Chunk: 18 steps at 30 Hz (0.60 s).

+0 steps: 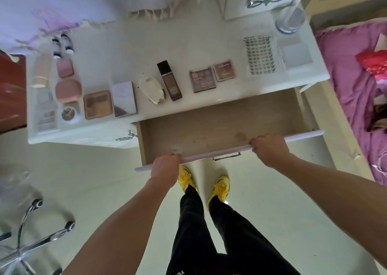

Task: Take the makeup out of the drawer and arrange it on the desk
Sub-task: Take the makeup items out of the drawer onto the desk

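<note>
The drawer [209, 128] stands pulled out of the white desk [188, 44], and nothing lies on its visible wooden floor. My left hand [165, 167] grips the left part of its lilac front panel [209, 154]. My right hand [270, 149] grips the same panel further right. Makeup lies in a row on the desk: a dark foundation bottle [169, 79], two eyeshadow palettes [202, 80] [223, 70], a lash tray [259, 54], a blush palette [98, 104], a lilac box [124, 98], pink cases [68, 90] and small jars [68, 113].
A white mouse-shaped item [151, 89] lies beside the bottle. A clear cylinder [290, 21] stands at the desk's back right. A bed with purple sheets [356, 86] is on the right. A chrome chair base [31, 239] stands on the floor at the lower left.
</note>
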Tool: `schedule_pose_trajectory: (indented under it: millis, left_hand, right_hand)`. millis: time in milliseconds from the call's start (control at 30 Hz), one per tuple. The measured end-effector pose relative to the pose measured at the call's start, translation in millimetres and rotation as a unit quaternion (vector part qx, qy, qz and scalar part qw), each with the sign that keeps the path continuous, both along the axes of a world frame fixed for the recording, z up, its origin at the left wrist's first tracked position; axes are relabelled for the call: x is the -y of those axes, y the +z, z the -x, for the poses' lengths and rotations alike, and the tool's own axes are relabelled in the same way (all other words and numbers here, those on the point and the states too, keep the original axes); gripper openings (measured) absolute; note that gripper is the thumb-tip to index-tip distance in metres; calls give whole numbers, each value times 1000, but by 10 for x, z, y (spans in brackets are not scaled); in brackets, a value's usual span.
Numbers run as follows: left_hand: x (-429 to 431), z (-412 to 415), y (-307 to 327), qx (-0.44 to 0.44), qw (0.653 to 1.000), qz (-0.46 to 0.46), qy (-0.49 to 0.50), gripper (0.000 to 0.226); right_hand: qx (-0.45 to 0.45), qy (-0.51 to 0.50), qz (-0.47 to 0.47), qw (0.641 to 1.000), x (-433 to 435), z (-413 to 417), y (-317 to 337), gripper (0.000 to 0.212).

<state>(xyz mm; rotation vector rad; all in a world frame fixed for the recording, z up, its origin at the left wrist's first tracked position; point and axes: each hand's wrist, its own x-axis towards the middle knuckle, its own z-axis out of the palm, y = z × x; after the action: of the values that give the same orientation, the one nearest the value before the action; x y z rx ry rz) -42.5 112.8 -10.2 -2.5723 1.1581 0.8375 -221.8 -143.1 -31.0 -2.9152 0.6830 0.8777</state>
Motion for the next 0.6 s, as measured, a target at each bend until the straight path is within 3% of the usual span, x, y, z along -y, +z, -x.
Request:
schedule_pose_trajectory:
  millis: [133,600]
  left_hand:
    - [-89,189,7,9,999,6,-31,21]
    - [30,-35,167,42,998,47,27,13]
  right_hand:
    - [2,31,2,1000,34,138,59,20]
    - [51,10,-24,998,198,-49,293,21]
